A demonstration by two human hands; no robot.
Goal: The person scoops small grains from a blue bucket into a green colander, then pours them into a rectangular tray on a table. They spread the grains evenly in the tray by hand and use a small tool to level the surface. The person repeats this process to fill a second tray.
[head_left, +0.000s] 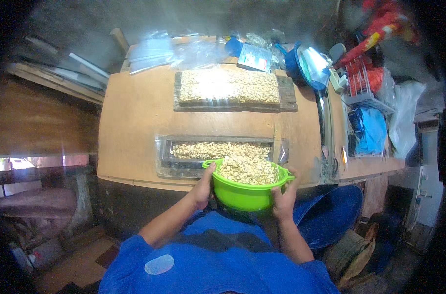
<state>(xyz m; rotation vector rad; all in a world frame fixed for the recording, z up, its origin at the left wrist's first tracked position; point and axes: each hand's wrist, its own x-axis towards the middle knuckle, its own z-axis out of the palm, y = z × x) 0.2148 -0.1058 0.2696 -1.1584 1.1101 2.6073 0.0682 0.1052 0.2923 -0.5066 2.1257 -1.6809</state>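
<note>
Green plastic bowl [245,197] sits between both hands, at the table's [134,117] near edge. Left hand [203,190] grips its left side; right hand [284,197] grips the right handle. Pale, knobbly pieces [248,169] heap above the round rim. Just beyond, a long wooden tray [162,169] contains similar loose pieces. Farther back, a wooden board [288,100] carries a flat, rectangular slab [254,89].

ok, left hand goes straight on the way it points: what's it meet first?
The green bowl that the left hand grips; past that, probably the nearer wooden frame with pale pieces, though depth is unclear.
</note>
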